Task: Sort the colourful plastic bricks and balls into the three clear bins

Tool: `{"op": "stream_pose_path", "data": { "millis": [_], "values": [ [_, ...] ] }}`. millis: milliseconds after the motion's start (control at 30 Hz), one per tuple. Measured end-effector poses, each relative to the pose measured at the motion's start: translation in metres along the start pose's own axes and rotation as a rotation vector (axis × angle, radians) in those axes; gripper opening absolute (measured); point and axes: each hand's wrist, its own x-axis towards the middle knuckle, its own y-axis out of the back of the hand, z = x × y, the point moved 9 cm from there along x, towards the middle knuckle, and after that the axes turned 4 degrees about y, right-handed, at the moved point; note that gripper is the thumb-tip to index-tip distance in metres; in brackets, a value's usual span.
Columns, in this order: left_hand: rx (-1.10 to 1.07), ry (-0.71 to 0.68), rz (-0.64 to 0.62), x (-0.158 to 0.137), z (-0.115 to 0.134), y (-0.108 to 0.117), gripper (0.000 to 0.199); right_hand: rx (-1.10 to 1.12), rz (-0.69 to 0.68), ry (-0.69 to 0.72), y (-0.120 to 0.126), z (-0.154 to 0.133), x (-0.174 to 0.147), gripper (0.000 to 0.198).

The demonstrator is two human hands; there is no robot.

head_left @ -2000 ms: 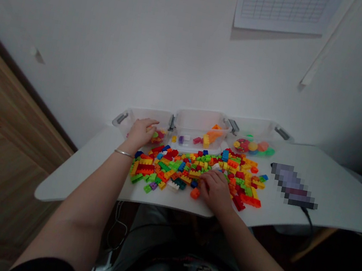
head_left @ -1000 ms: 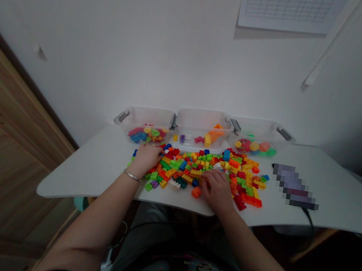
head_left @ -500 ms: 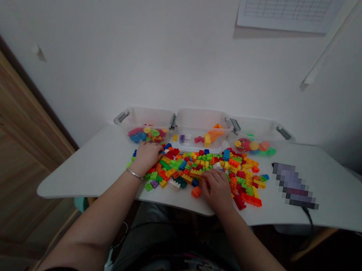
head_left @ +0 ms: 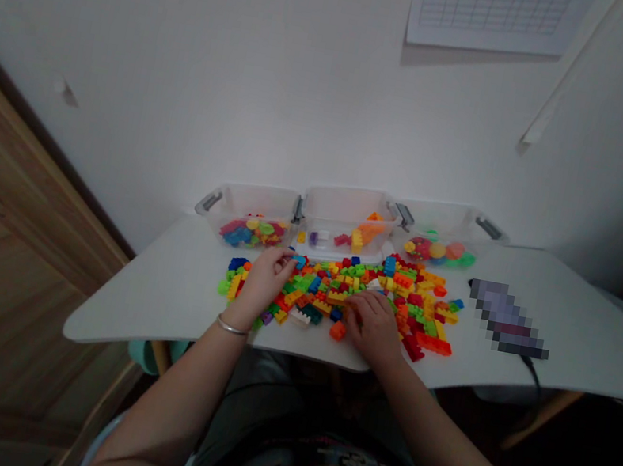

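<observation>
A loose pile of colourful plastic building blocks (head_left: 360, 283) is spread over the white table. My left hand (head_left: 265, 279), a silver bangle on its wrist, is over the left part of the pile. Its thumb and fingers are pinched at a light blue block (head_left: 299, 261). My right hand (head_left: 375, 324) rests low on the pile with its fingers curled in. A long yellow block (head_left: 338, 299) lies at its fingertips; what is under the fingers is hidden. Just left of that hand sits an orange block (head_left: 338, 330).
Three clear bins line the wall: the left bin (head_left: 261, 196) and right bin (head_left: 447, 218) hold colourful round pieces, the middle bin (head_left: 346, 205) a few blocks. A blurred-out phone-like device (head_left: 507, 320) with a cable lies on the table (head_left: 586, 346) at right.
My left hand has shifted slightly right, and a light blue block now shows at its fingertips. Blocks at the pile's left end are uncovered. My right hand has stayed in place.
</observation>
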Motion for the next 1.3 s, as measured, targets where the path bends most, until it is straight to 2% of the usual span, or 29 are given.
{"op": "stream_pose_path", "data": {
  "millis": [133,300,400,600,933,1167,1300],
  "values": [
    [-0.112,-0.030,-0.045,-0.032,0.024,-0.027,0.016,-0.006,0.005,-0.020,-0.001,0.003,-0.002,0.020],
    [-0.025,-0.153,-0.037,-0.062,0.061,-0.050,0.013,0.009,-0.015,0.009,-0.003,0.002,-0.003,0.023],
    [-0.027,-0.193,-0.045,-0.069,0.071,-0.056,0.015,0.013,-0.030,0.023,-0.005,0.002,-0.003,0.026],
    [-0.004,-0.214,-0.066,-0.069,0.071,-0.058,0.017,0.030,-0.033,-0.004,-0.008,0.006,-0.003,0.023],
    [0.333,-0.206,0.001,-0.078,0.067,-0.056,0.031,0.044,-0.002,-0.033,-0.005,0.007,-0.003,0.027],
    [0.335,-0.212,-0.036,-0.078,0.068,-0.066,0.042,0.045,0.041,-0.095,-0.002,0.013,-0.003,0.026],
    [0.311,-0.215,-0.049,-0.078,0.065,-0.067,0.044,0.092,0.105,-0.185,0.010,0.033,0.006,0.027]
  ]
}}
